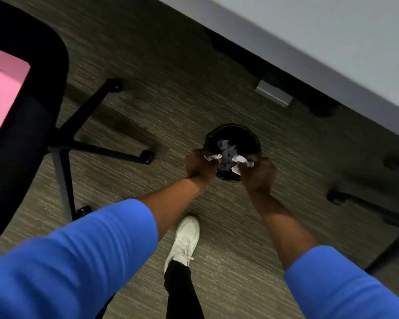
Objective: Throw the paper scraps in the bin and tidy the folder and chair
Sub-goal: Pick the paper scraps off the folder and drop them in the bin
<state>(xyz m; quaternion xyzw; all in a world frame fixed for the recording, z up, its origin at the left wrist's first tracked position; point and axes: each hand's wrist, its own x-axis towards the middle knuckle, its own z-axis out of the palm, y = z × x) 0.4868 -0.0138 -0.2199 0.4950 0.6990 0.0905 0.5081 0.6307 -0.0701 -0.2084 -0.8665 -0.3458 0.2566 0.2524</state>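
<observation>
Paper scraps (226,155) are dropping into the bin (253,143) as we are holding our left hand (199,165) and right hand (258,173) over it, each pinching white bits. We are judging the binning nearly done, while the pink folder (2,93) lying on the chair (44,72) is waiting.

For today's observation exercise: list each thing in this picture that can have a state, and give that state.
left hand: closed on paper scraps, over the bin
right hand: closed on paper scraps, over the bin
paper scraps: partly held, partly in the bin
bin: upright, open, holding scraps
pink folder: lying on the chair seat
chair: upright, unoccupied
</observation>
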